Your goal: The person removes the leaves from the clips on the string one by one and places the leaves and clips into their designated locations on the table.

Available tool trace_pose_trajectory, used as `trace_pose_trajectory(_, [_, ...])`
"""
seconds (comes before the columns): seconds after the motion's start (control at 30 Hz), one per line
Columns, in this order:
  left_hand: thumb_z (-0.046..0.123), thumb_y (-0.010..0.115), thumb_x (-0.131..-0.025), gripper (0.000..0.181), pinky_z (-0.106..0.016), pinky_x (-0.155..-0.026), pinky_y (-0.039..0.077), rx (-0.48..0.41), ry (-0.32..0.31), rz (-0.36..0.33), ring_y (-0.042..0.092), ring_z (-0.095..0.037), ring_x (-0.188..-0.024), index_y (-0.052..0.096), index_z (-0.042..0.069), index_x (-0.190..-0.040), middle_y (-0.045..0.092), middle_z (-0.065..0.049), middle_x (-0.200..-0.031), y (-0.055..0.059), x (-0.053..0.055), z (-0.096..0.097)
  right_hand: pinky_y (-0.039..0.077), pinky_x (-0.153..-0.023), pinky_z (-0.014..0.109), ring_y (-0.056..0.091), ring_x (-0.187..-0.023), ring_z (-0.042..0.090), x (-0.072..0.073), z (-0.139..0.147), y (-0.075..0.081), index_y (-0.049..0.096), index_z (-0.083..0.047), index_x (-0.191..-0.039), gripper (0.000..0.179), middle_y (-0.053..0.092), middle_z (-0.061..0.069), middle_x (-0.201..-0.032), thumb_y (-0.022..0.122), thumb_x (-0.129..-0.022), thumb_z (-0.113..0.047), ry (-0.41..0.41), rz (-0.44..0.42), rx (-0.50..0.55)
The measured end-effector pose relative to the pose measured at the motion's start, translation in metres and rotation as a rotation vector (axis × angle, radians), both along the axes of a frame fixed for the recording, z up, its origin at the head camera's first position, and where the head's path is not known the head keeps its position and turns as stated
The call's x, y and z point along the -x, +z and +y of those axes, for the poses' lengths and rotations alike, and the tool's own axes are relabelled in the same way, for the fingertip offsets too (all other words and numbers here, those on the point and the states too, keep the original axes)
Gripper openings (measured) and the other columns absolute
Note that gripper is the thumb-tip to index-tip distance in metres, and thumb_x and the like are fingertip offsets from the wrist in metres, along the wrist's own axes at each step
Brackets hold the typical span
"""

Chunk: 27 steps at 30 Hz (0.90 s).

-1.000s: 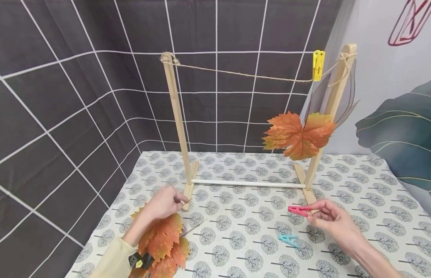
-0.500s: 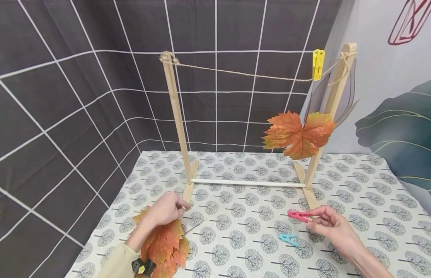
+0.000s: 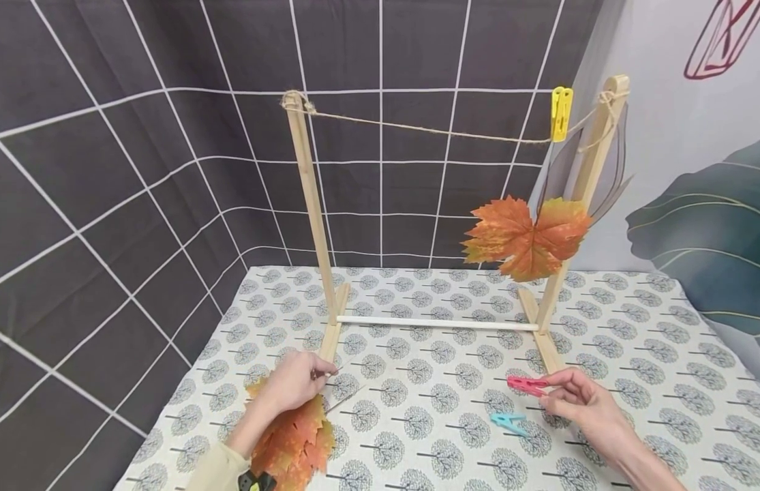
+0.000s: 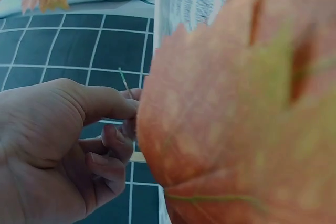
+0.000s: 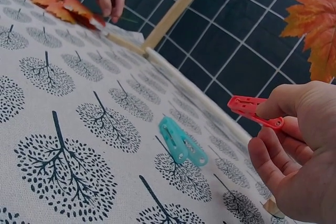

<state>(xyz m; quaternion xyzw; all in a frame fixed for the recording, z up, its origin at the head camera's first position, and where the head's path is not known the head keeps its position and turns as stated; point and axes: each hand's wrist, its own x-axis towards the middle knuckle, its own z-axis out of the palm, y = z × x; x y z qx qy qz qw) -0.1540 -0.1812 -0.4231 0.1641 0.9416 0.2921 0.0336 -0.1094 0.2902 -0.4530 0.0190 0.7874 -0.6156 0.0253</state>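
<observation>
Right now my left hand (image 3: 298,383) is pinching a thin stem (image 4: 125,82) between thumb and forefinger, its other fingers curling below, and orange leaves (image 3: 294,436) are lying just under my wrist on the bench (image 3: 441,423). My right hand (image 3: 585,406) is clamping its thumb and fingers on a pink clothespin (image 3: 527,386), holding it above the bench, while a blue clothespin (image 3: 508,423) is lying near it on the tree print. Beyond my hands, a wooden frame (image 3: 312,198) is standing upright, with a string (image 3: 416,128) sagging across its top and a white rod (image 3: 437,323) running between its feet. Toward the right end, a yellow clothespin (image 3: 561,114) is gripping the string, and an orange leaf (image 3: 514,239) is hanging beneath it. On the pale wall (image 3: 668,129), red strokes (image 3: 727,37) are showing; I cannot tell whether they are forming writing.
</observation>
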Motion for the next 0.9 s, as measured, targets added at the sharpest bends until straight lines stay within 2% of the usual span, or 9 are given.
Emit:
trace_pose_trajectory(0.17, [-0.006, 0.068, -0.083, 0.030, -0.020, -0.037, 0.038, 0.006, -0.027, 0.079, 0.041, -0.003, -0.046, 0.077, 0.006, -0.108, 0.071, -0.013, -0.095, -0.008, 0.000, -0.001, 0.051, -0.064, 0.028, 0.066, -0.077, 0.017, -0.001, -0.001, 0.000, 0.060, 0.000, -0.111, 0.029, 0.069, 0.002, -0.089, 0.072, -0.085, 0.003, -0.004, -0.004, 0.004])
trace_pose_trajectory(0.37, [-0.007, 0.071, -0.079, 0.031, -0.021, -0.043, 0.039, -0.006, -0.065, 0.184, 0.042, -0.001, -0.052, 0.078, 0.008, -0.106, 0.069, -0.002, -0.082, -0.018, -0.002, -0.003, 0.053, -0.066, 0.027, 0.067, -0.078, 0.018, 0.000, -0.001, -0.003, 0.060, 0.000, -0.110, 0.028, 0.070, 0.004, -0.091, 0.072, -0.085, 0.004, 0.005, -0.013, 0.037])
trace_pose_trajectory(0.7, [-0.006, 0.071, -0.079, 0.031, -0.021, -0.042, 0.040, -0.066, -0.028, 0.165, 0.042, -0.002, -0.053, 0.078, 0.009, -0.106, 0.066, 0.000, -0.082, -0.028, -0.005, -0.004, 0.055, -0.070, 0.026, 0.068, -0.082, 0.017, 0.000, -0.002, -0.009, 0.058, 0.006, -0.115, 0.034, 0.071, 0.003, -0.096, 0.073, -0.085, 0.004, -0.015, -0.019, 0.013])
trace_pose_trajectory(0.9, [-0.005, 0.071, -0.079, 0.031, -0.022, -0.045, 0.040, -0.060, -0.028, 0.181, 0.042, -0.003, -0.055, 0.079, 0.011, -0.103, 0.062, 0.005, -0.077, -0.030, -0.006, -0.003, 0.055, -0.071, 0.025, 0.068, -0.084, 0.016, -0.001, -0.003, -0.013, 0.057, 0.007, -0.116, 0.037, 0.071, 0.004, -0.097, 0.075, -0.083, 0.004, -0.034, -0.038, -0.001])
